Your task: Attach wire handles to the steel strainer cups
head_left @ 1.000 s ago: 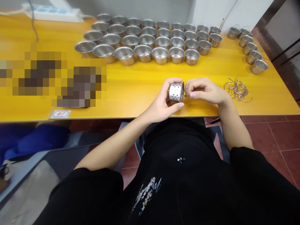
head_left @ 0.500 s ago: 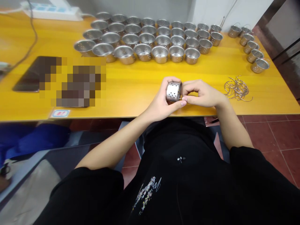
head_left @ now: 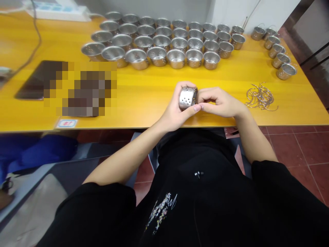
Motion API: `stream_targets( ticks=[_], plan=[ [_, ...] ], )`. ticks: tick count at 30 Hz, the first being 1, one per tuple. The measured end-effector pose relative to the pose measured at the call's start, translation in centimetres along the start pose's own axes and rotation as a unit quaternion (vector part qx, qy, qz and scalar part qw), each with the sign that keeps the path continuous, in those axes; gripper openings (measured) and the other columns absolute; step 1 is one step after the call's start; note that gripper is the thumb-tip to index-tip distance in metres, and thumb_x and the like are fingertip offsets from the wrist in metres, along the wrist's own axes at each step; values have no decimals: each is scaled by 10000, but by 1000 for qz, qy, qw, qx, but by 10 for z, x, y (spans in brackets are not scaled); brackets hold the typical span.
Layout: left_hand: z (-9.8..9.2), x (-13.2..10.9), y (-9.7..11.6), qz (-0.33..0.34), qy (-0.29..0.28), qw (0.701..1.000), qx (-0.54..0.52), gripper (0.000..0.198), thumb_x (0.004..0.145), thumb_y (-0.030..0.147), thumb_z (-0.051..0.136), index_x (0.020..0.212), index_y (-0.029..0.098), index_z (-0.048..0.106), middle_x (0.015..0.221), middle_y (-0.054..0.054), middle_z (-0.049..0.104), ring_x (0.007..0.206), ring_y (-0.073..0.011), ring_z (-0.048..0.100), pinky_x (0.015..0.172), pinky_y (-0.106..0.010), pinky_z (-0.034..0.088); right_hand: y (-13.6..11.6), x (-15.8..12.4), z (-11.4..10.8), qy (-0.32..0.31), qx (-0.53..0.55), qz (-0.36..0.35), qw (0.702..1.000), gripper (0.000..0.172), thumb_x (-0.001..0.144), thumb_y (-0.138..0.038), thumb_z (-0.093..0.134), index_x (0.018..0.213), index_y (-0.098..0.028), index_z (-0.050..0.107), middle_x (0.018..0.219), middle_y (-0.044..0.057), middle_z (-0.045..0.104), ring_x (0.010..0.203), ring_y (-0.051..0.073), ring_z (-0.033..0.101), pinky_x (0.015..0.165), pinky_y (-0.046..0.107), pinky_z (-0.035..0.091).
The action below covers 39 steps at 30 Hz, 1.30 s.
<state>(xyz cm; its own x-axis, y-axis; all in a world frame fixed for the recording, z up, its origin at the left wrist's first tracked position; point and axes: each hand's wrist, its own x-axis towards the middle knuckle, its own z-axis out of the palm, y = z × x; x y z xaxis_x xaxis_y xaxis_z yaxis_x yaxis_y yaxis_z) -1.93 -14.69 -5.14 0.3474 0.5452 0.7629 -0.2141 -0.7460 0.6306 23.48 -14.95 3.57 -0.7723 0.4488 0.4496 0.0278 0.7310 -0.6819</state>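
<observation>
Steel perforated cup stays grasped in the left hand; the right hand has moved in, so both meet at the rim, the right's own hold hidden

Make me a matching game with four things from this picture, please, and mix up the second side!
1. nearest metal cup
2. power strip
3. pile of thin wires
4. shirt

A. white, at the far left of the table
B. black
C. held in the left hand
D. tangled, near the table's right end

Pairs: 1-C, 2-A, 3-D, 4-B
</observation>
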Motion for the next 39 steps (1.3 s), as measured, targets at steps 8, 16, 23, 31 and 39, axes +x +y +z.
stream_targets(
  ticks=[8, 16, 23, 31, 39],
  plan=[
    [-1, -1, -3, -41, 4, 999, -12, 900, 1045, 926, 1005, 1636, 389, 589, 1366, -68, 681, 1056, -257, 759, 902, -413, 699, 2, -1, 2, 0, 28, -5, 1000, 492, 1333, -550, 803, 1007, -204, 674, 946, 10, 665, 863, 189, 554, 814, 314, 447],
    [-3, -2, -7, -82, 14, 996, 9, 1065, 927, 1056, 1016, 1605, 370, 564, 1343, -73, 664, 1079, -276, 766, 927, -433, 703, 2, 0, 2, -4, 37, -4, 999, 512, 1340, -598, 807, 1047, -191, 706, 978, 26, 692, 893, 195, 577, 838, 316, 462],
    [-2, -2, -6, -65, 8, 998, -3, 992, 982, 1022, 989, 1623, 399, 559, 1329, -63, 669, 1036, -259, 755, 889, -421, 696, 6, -2, 4, -2, 43, 1, 999, 532, 1349, -625, 810, 1058, -190, 713, 994, 25, 694, 897, 190, 574, 852, 317, 466],
    [-2, -5, -15, -89, 27, 996, 7, 1079, 883, 1049, 1045, 1590, 405, 546, 1298, -53, 619, 1003, -255, 698, 881, -443, 645, 8, -1, 7, 3, 48, -2, 999, 562, 1319, -682, 846, 1071, -195, 718, 1003, 27, 699, 893, 195, 570, 841, 319, 458],
    [-2, -10, -16, -91, 11, 996, -4, 1064, 899, 1038, 1038, 1588, 408, 528, 1265, -41, 622, 989, -257, 709, 910, -470, 654, 7, -2, 9, 0, 63, -15, 998, 522, 1348, -616, 817, 1059, -198, 697, 1004, 22, 676, 894, 190, 561, 848, 322, 452]
  ],
)
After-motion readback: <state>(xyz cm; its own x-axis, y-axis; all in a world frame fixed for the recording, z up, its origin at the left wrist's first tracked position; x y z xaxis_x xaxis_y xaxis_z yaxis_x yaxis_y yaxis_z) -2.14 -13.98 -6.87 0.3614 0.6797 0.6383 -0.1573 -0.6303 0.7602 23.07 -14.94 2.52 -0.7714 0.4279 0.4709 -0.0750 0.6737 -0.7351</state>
